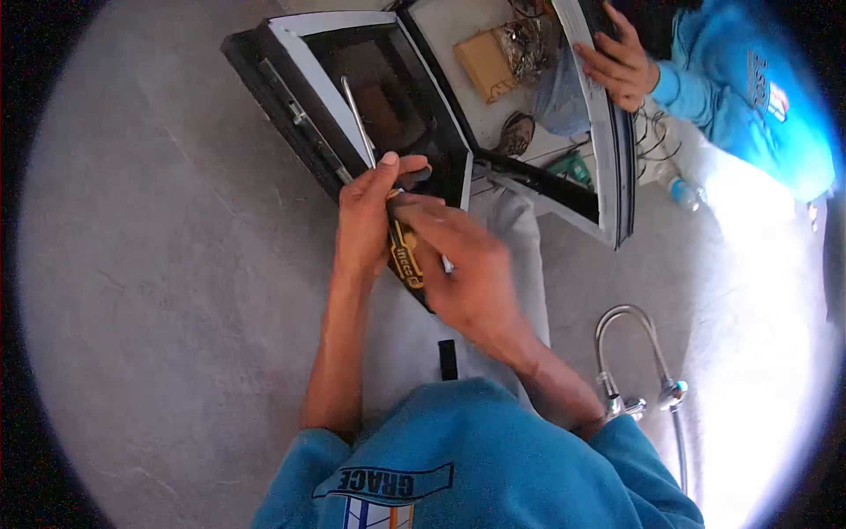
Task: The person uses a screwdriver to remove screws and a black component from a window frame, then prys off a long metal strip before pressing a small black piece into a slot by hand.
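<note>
My left hand (pixel 363 216) is closed around a screwdriver, its thumb raised along the tool. The long metal shaft (pixel 355 115) points up and away, and the black and yellow handle (pixel 406 257) runs below the fingers. My right hand (pixel 471 273) is slightly blurred, with its fingers bent in against the left fingers at the top of the handle. Whatever lies between those fingertips is hidden. Just beyond my hands, a dark panel in a black and white frame (pixel 330 150) stands tilted, with metal fittings (pixel 298 112) along its left side.
Another person's hand (pixel 621 66) grips a second open frame (pixel 608 150), which meets the first near the middle. Behind it are a cardboard box (pixel 483 66), a shoe (pixel 517 134) and a green object (pixel 573 167). A plastic bottle (pixel 684 193) and a curved metal tap (pixel 627 310) are at right.
</note>
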Tool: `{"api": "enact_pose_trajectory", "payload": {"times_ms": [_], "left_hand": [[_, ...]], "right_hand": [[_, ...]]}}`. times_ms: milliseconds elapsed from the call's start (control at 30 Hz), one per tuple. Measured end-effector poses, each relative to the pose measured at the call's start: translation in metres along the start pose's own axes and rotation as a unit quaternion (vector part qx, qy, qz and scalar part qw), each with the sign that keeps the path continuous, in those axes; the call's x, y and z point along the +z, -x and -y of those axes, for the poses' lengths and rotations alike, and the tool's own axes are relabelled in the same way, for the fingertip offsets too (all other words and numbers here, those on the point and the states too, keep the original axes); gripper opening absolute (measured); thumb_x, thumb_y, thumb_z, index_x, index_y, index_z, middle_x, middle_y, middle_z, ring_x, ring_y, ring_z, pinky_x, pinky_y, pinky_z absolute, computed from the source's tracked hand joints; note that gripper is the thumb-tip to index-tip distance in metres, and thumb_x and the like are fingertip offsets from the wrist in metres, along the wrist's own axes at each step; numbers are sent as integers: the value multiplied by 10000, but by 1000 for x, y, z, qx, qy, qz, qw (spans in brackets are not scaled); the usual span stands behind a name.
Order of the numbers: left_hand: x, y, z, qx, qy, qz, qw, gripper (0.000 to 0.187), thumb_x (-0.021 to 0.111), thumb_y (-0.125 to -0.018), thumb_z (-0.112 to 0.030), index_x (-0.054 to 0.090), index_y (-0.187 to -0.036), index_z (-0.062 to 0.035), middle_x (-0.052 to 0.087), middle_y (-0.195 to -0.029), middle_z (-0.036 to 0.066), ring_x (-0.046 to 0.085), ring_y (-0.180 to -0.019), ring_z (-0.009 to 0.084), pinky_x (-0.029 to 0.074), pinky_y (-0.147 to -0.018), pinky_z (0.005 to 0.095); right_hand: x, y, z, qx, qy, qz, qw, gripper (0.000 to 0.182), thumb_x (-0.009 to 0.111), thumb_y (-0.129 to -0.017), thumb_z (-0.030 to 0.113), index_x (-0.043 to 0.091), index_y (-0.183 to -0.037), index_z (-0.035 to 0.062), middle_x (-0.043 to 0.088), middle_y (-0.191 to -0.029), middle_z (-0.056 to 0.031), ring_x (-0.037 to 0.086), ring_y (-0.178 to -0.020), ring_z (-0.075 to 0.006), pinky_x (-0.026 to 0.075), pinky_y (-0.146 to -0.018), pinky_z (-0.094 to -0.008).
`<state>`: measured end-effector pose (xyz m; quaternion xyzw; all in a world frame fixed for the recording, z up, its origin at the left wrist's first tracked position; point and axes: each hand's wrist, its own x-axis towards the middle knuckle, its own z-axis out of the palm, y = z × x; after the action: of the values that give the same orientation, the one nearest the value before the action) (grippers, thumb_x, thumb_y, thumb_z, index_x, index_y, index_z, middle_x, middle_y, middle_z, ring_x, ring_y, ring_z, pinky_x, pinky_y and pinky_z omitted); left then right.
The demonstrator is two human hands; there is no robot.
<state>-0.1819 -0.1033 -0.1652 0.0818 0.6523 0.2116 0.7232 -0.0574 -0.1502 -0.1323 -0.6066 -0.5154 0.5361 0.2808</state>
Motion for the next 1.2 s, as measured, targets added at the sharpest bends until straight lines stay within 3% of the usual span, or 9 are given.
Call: {"api": "enact_pose_trajectory", "payload": {"times_ms": [33,167,267,467,867,933,1000,1067,1200], "left_hand": [[-5,-3,-2,42,-55,-8,998,436,489,-936,-369,630,-1053,27,658,-907,111,640,-625,152,475,-497,232],[-11,4,-22,8,-111,70,991,413,525,-915,-336,612,-1075,35,652,-877,135,647,-581,157,440,-415,199],[-17,-3,-29,-51,-156,96,982,378,541,-909,-278,612,-1061,62,650,-898,126,635,-561,156,440,-422,230],[-30,-13,-30,15,-98,102,990,301,598,-847,-125,590,-1105,28,647,-829,98,604,-529,116,433,-417,191],[-36,-13,-35,80,-218,62,971,363,554,-902,-211,515,-1213,-29,634,-794,75,599,-528,115,418,-435,215],[-40,-9,-41,89,-207,26,974,362,536,-917,-248,519,-1207,-32,626,-789,68,603,-559,113,432,-467,219],[-40,-7,-39,99,-196,-7,976,367,518,-932,-285,523,-1200,-34,617,-784,61,608,-590,112,446,-499,223],[-37,-4,-26,217,-154,-142,953,387,493,-944,-329,529,-1194,-37,602,-805,67,608,-704,106,471,-573,230],[-44,-9,12,268,-220,-272,898,361,469,-955,-221,485,-1247,-9,564,-778,63,593,-704,124,485,-583,268]], "right_hand": [[-8,-6,4,18,12,-25,999,277,600,-771,26,611,-1047,46,615,-1054,-154,588,-959,-346,485,-823,-413],[-26,-40,-27,-25,91,-36,995,263,654,-772,21,643,-1035,34,631,-1060,-137,619,-940,-295,487,-818,-350],[-22,-56,-31,-80,109,59,989,258,641,-778,5,641,-1034,33,626,-1072,-143,623,-938,-288,491,-810,-350],[-7,-52,-31,-129,135,32,982,254,624,-775,-49,635,-1019,20,612,-1095,-153,631,-921,-288,505,-774,-329],[8,-56,-38,-72,75,43,994,177,664,-780,6,638,-953,-16,664,-949,-135,657,-828,-238,516,-704,-293],[7,-64,-48,261,-208,40,942,185,678,-799,56,638,-951,-41,666,-931,-141,656,-799,-212,517,-684,-275],[10,-62,-58,281,-324,34,903,197,674,-816,81,635,-960,-48,661,-914,-141,650,-777,-194,520,-669,-263],[19,-57,-70,353,-431,33,830,196,670,-819,95,637,-961,-36,663,-909,-130,648,-768,-183,519,-668,-259],[37,-47,-87,388,-382,5,839,189,663,-826,108,639,-951,-31,661,-897,-121,639,-777,-175,517,-686,-268]]}}
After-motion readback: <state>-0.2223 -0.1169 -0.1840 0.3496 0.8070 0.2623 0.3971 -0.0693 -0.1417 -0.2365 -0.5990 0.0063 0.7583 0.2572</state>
